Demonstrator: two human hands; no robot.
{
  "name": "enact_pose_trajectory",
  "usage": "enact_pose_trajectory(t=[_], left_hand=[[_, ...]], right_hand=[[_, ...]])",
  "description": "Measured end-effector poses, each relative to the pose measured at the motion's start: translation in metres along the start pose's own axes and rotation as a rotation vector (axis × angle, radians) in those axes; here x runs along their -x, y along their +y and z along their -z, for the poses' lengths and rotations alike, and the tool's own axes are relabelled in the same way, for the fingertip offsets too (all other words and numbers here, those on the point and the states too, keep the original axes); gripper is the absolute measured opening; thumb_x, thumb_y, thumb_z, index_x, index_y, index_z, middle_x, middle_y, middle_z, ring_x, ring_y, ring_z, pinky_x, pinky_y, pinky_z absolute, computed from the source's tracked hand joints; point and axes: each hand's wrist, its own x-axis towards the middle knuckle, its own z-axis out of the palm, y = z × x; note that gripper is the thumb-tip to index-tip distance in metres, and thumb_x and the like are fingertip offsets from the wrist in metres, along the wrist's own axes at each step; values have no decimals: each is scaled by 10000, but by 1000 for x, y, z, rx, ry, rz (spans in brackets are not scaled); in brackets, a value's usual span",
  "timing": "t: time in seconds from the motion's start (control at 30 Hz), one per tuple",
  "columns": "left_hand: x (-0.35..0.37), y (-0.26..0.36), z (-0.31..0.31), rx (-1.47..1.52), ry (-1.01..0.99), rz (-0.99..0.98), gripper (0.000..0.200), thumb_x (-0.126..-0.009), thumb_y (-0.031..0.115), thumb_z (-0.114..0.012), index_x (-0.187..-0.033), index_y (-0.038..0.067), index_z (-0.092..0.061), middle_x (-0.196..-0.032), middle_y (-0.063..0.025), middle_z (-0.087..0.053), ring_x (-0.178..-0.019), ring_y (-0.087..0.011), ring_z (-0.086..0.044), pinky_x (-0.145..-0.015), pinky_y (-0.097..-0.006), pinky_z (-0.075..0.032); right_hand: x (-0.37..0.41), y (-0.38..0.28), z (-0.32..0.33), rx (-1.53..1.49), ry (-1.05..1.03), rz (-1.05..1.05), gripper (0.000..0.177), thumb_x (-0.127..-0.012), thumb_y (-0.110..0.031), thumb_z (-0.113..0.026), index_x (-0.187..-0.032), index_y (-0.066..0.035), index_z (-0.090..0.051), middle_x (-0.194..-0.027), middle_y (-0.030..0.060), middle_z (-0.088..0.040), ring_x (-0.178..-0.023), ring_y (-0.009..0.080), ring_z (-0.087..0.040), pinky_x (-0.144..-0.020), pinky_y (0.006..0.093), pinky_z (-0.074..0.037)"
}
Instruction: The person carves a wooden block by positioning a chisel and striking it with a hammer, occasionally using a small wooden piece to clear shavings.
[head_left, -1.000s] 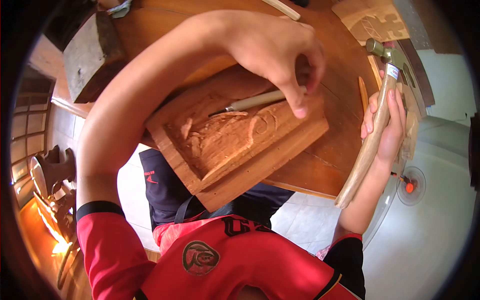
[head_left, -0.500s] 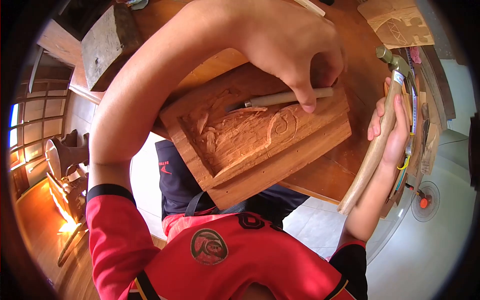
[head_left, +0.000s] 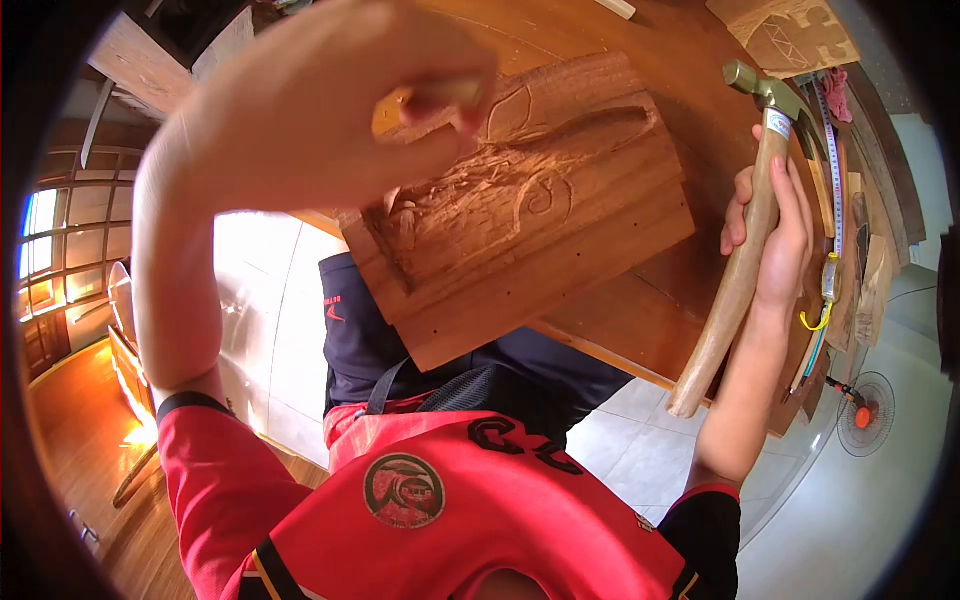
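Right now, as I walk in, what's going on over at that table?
Someone has a hammer in their right hand, held off to the side of a partly carved wooden board. Their left hand is over the board's left end, fingers curled, too blurred to tell whether it holds anything. The board has a spiral outline and a rough, cut-down area with loose shavings, and the hammer isn't touching it.

Woodcarving workshop: carved panel (head_left: 560,240), hammer (head_left: 732,290) (plus fan (head_left: 866,414)).
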Motion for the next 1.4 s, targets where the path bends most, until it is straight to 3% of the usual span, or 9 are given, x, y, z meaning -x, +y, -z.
enact_pose_trajectory(t=[0.03, 0.2, 0.5, 0.7, 0.83, 0.87, 0.97, 1.0, 1.4], left_hand=[[7, -11, -20, -41, 120, -217, 177, -820, 131, -794, -936, 47, -689, -784, -69, -620, -682, -205, -627, -649, -358, -483], [23, 14, -42, -86, 183, 15, 163, -824, 123, -791, -961, 84, -711, -855, -59, -623, -728, -257, -631, -620, -366, -480], [36, 4, -58, 102, 263, -17, 116, -836, -25, -714, -926, 22, -658, -927, -103, -655, -790, -287, -655, -714, -339, -522], [46, 0, -45, 197, 390, -28, 135, -819, -81, -696, -909, 10, -655, -922, -73, -671, -841, -200, -659, -759, -322, -510], [40, -7, -50, 257, 357, 23, 136, -846, -8, -749, -979, 9, -725, -922, -75, -697, -808, -180, -637, -694, -323, -486], [34, -6, -50, 133, 366, -55, 169, -864, 46, -767, -1033, 44, -759, -882, -63, -696, -783, -177, -658, -659, -311, -487], [26, 11, -48, -91, 261, 66, 191, -860, 75, -778, -1051, 80, -771, -851, -49, -691, -735, -191, -680, -641, -300, -506], [24, 11, -55, -87, 355, 28, 216, -853, 116, -787, -1069, 108, -776, -820, -43, -674, -669, -208, -666, -606, -323, -506], [28, 10, -51, -48, 201, -48, 160, -827, 116, -756, -986, 115, -740, -907, -28, -662, -635, -208, -652, -588, -363, -500]], right_hand=[[0, 0, 0, 1, -7, 4, 506, -1084, -360, -467, -1454, -17, -511, -775, 30, -521, -491, 84, -484, -416, 257, -430], [2, 0, -3, -9, -20, 11, 491, -1082, -356, -473, -1437, -21, -526, -769, 31, -526, -487, 83, -483, -415, 257, -431], [3, 1, -4, -53, -53, 11, 472, -1081, -343, -476, -1414, -15, -537, -768, 36, -536, -489, 84, -494, -420, 257, -438], [5, 2, -8, -9, -25, 7, 456, -1079, -339, -478, -1394, -17, -548, -770, 35, -536, -486, 84, -491, -422, 256, -438], [4, 3, -7, -13, -40, 6, 465, -1080, -347, -474, -1402, -18, -542, -773, 32, -533, -485, 84, -486, -418, 257, -433], [3, 4, -6, -13, -44, 6, 468, -1081, -349, -473, -1405, -18, -540, -774, 32, -532, -484, 84, -485, -418, 257, -432], [2, 5, -5, -10, -45, 1, 478, -1083, -355, -471, -1416, -19, -532, -773, 30, -530, -486, 85, -485, -416, 257, -430], [2, 5, -5, -9, -44, -2, 481, -1083, -357, -471, -1420, -19, -529, -772, 29, -529, -486, 86, -485, -416, 256, -429], [5, 5, -10, -13, -62, -2, 467, -1085, -341, -469, -1417, -16, -524, -769, 30, -536, -480, 86, -484, -413, 256, -431]])
